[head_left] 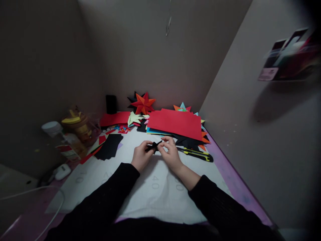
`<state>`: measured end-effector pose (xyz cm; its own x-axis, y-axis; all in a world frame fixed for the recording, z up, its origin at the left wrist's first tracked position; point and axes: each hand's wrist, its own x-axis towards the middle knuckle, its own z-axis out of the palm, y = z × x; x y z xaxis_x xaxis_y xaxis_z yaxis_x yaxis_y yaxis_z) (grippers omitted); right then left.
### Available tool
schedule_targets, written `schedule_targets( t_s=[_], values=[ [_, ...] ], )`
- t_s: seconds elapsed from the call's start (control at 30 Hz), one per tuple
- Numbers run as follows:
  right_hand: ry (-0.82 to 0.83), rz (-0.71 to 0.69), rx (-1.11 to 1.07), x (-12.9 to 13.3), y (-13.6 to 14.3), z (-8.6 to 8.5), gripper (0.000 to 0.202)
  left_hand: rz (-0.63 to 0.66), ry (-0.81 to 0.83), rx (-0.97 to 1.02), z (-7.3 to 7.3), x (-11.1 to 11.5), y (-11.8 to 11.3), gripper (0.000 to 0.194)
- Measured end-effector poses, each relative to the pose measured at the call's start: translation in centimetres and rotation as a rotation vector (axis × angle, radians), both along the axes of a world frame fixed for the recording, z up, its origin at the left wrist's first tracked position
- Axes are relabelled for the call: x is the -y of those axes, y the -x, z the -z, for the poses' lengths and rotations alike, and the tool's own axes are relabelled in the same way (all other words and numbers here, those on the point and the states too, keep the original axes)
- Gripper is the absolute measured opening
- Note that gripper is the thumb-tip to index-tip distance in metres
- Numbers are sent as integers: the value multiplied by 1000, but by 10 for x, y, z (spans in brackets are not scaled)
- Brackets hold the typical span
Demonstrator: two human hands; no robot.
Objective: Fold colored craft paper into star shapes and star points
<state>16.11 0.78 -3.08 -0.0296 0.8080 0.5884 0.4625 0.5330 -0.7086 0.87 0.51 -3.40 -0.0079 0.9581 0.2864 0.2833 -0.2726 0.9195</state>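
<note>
Between my hands, above the white paper sheet, is a small piece of folded black paper. My left hand pinches its left side with thumb and fingers. The fingertips of my right hand are closed on its right end. Just right of my right hand lies a black and yellow utility knife on the sheet. A large stack of red paper lies beyond my hands. Some black paper pieces lie to the left, beside narrow red strips. The exact folds are too small to make out.
Folded paper stars lean against the back wall, with smaller ones scattered before it. At left stand a white-capped bottle, a brown and yellow cup and a white earphone case. A white cable crosses the lower left.
</note>
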Motion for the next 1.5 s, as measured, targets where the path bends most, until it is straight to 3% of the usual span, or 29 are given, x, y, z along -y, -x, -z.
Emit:
schedule_targets(
  t_s=[0.3,0.5,0.63,0.83,1.13,1.5],
  values=[
    [304,14,-192,-8,2,5,7,39,-121,-132,7,-2,2,19],
    [250,30,-172,-4,4,3,7,10,-7,-36,6,-4,1,26],
    [116,8,-77,-2,4,4,12,-20,89,15,6,-6,2,31],
    [-88,28,107,1,4,5,10,-41,62,-27,0,-2,-1,28],
    [-82,10,172,-1,3,5,13,12,36,-96,-2,2,-1,30],
    [-46,13,131,-1,7,5,16,69,95,-43,-2,3,-3,31]
  ],
)
